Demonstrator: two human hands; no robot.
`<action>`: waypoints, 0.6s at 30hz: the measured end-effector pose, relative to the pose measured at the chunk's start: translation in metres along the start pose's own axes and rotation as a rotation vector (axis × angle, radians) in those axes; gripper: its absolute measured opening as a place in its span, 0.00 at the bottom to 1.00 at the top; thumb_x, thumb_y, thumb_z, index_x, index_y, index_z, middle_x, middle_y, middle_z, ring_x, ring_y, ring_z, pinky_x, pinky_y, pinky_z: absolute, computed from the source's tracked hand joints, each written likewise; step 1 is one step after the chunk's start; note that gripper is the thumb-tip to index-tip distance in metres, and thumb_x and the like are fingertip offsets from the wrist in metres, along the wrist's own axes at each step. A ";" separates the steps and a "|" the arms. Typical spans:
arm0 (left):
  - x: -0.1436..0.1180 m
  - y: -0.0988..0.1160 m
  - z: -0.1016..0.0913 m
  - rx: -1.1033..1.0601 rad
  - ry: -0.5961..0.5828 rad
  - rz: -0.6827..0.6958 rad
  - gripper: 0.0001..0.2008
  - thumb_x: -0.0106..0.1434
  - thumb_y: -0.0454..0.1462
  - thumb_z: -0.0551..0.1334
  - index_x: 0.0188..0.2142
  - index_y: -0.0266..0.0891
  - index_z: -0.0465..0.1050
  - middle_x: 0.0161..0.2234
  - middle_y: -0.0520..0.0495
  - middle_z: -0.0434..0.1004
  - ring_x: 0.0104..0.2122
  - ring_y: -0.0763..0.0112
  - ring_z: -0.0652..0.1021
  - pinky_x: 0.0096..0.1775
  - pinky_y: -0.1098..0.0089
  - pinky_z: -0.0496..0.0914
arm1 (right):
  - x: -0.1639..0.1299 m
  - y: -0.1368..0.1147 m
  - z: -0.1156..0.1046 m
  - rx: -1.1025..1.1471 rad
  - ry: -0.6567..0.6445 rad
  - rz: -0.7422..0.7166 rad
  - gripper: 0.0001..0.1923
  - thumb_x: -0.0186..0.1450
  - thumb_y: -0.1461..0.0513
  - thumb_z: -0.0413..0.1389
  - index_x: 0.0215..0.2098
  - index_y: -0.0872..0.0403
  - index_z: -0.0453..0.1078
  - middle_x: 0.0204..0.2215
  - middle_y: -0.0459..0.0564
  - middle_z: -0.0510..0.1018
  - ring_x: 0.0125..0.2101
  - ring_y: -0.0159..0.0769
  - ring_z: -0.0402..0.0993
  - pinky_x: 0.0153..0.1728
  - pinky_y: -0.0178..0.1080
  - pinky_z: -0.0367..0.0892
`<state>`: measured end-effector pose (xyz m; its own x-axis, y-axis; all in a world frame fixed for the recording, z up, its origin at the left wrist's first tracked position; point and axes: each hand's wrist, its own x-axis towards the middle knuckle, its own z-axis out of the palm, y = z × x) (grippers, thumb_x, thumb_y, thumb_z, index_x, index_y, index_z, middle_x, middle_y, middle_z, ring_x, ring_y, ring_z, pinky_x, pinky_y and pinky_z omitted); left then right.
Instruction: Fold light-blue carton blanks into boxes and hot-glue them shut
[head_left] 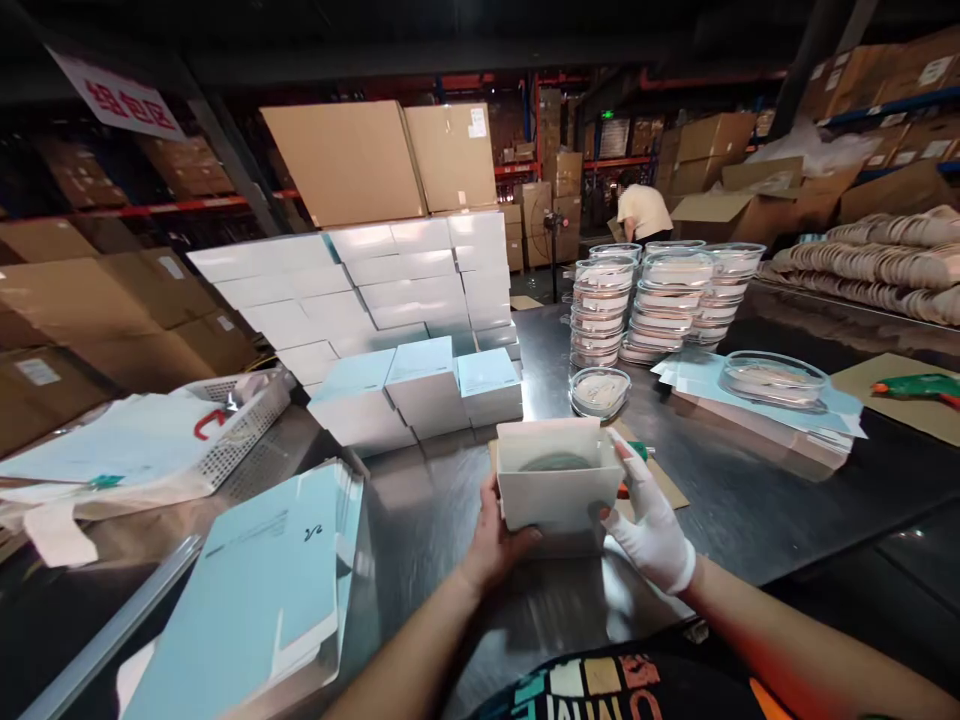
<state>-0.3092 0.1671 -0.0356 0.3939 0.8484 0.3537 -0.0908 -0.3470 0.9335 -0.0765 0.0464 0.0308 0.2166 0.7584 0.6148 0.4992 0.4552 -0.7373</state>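
A small white box (560, 500), open at the top, is held between my two hands above the metal table. Part of a round, greenish rim (557, 462) shows inside it. My bare left hand (495, 535) grips the left side, its thumb across the front. My right hand (651, 520), in a white glove with some bare fingertips, holds the right side near the raised flap. Behind the box sits a green-handled tool (639, 449) on a piece of cardboard (670, 485), both partly hidden. A clear round lidded container (600, 392) stands just beyond.
Stacked white boxes (420, 285) rise at the back left. Several piles of clear containers (667, 300) stand at the back right. Flat light-blue sheets (262, 560) and a white basket (240, 425) lie left. Another green tool (919, 388) lies far right. A person (643, 212) bends in the background.
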 end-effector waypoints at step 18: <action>-0.006 0.005 -0.015 0.224 0.156 0.273 0.34 0.59 0.60 0.72 0.57 0.43 0.75 0.54 0.38 0.78 0.65 0.42 0.72 0.66 0.44 0.63 | 0.068 -0.001 -0.002 -0.054 0.011 0.388 0.34 0.67 0.50 0.57 0.69 0.50 0.63 0.61 0.60 0.76 0.47 0.47 0.81 0.49 0.48 0.77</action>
<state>-0.3256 0.1657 -0.0318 0.2377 0.7572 0.6084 0.0361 -0.6329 0.7734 -0.0607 0.0959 0.0741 0.4065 0.8643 0.2963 0.4217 0.1102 -0.9000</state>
